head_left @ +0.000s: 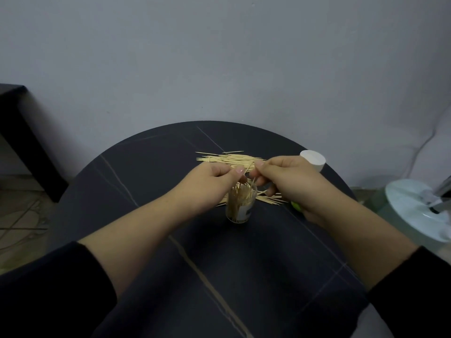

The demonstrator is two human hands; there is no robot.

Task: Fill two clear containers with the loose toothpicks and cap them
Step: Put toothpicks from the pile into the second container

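Toothpicks (pixel 240 196) stand upright in container (pixel 238 215) (pile (pixel 229 159) crosswise); left hand (pixel 214 181), right hand (pixel 288 176) pinch some.

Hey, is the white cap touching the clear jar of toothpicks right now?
Apart. The head view shows the white cap well beyond the clear jar, with the right hand between them.

Round dark surface (pixel 146 172) with pale veins. Clear container (pixel 240 208) stands upright near the middle, toothpicks inside. Loose toothpicks (pixel 229 159) piled beyond the container; smaller bunch (pixel 271 200) just right of it. White cylinder (pixel 313 160) far right of the container, at the edge. Green item (pixel 296 206) right of it, partly hidden.
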